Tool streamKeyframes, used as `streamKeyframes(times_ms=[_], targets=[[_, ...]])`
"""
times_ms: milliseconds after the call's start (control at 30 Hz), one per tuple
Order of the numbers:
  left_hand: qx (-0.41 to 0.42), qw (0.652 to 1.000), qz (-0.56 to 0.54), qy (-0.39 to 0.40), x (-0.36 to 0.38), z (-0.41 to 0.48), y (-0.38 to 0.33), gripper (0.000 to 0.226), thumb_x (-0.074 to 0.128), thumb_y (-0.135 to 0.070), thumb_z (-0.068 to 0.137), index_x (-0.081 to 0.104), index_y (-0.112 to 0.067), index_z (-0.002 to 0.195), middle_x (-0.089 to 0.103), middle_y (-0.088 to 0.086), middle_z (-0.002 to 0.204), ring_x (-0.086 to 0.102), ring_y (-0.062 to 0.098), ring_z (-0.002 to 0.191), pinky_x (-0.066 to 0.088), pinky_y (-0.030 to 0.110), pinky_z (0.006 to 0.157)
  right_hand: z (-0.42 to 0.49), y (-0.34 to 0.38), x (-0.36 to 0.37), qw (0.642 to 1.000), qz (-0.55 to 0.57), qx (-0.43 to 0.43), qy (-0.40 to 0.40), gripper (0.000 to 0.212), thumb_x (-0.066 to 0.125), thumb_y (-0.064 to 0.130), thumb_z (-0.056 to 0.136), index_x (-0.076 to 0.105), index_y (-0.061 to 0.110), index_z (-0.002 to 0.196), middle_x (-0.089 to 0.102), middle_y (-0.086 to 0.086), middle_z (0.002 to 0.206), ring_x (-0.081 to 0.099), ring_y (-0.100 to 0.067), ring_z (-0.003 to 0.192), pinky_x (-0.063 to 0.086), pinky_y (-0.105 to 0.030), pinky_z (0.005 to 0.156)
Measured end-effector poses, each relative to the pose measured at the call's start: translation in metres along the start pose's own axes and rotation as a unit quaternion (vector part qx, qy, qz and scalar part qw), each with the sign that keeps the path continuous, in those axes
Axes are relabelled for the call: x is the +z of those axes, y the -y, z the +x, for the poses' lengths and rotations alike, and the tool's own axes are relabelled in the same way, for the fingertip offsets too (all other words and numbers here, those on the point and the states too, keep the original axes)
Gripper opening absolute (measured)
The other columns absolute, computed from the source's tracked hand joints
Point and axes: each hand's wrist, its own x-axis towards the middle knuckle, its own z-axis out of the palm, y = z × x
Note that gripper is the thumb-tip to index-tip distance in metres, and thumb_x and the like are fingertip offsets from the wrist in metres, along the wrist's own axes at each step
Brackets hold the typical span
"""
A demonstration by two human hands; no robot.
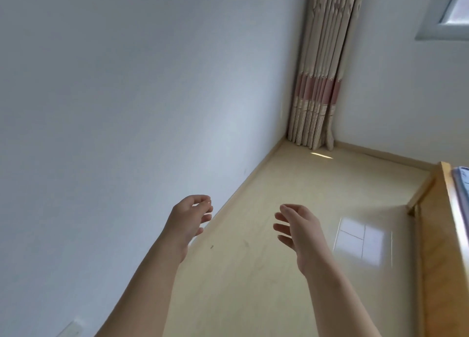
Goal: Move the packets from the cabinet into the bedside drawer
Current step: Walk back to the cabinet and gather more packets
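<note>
Wooden frame (437, 250), perhaps a bed, stands right of left hand (189, 220) and right hand (302, 231), fingers (281, 227) loosely spread.

Soft daylight from the window (458, 5) at your upper right makes the view bright and throws a white glare patch on the glossy floor (253, 286). The wall (101, 108) greys toward the left, and everything looks slightly soft.

The wooden furniture (436, 260) and the pale blue cloth (462, 182) by it run off the right edge, the window (446, 12) is cut by the far right corner, and a dark speck (211, 247) on the floor (253, 298) is too small to tell.
</note>
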Motion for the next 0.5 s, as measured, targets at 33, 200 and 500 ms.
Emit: streamKeyframes(times_ms=[33,200,500], targets=[[0.011,1.000,0.003,0.005,0.013,0.025,-0.014,0.010,0.051,-0.022,0.096,0.061,-0.024,0.096,0.065,0.001,0.100,0.063,0.017,0.094,0.047,0.039,0.092,0.025,0.012,0.000,1.000,0.004,-0.007,-0.003,0.008,0.050,0.018,0.094,0.056,0.021,0.089,0.062,-0.002,0.097,0.060,-0.017,0.082,0.048,-0.035,0.083],[0.073,0.996,0.028,0.045,0.095,0.139,-0.107,0.011,0.051,-0.021,0.096,0.060,-0.025,0.094,0.065,-0.001,0.098,0.063,0.015,0.093,0.047,0.039,0.092,0.151,0.098,-0.009,0.998,0.030,-0.056,-0.019,0.008,0.050,0.018,0.094,0.056,0.021,0.090,0.061,-0.002,0.097,0.059,-0.016,0.082,0.048,-0.033,0.080],[0.080,0.988,0.040,0.126,0.251,0.306,-0.193,0.012,0.051,-0.019,0.095,0.060,-0.019,0.103,0.062,0.003,0.099,0.059,0.017,0.091,0.046,0.034,0.083,0.338,0.183,-0.066,0.991,0.049,-0.056,-0.115,0.006,0.050,0.014,0.093,0.054,0.018,0.096,0.061,-0.002,0.090,0.058,-0.016,0.075,0.045,-0.030,0.073]])
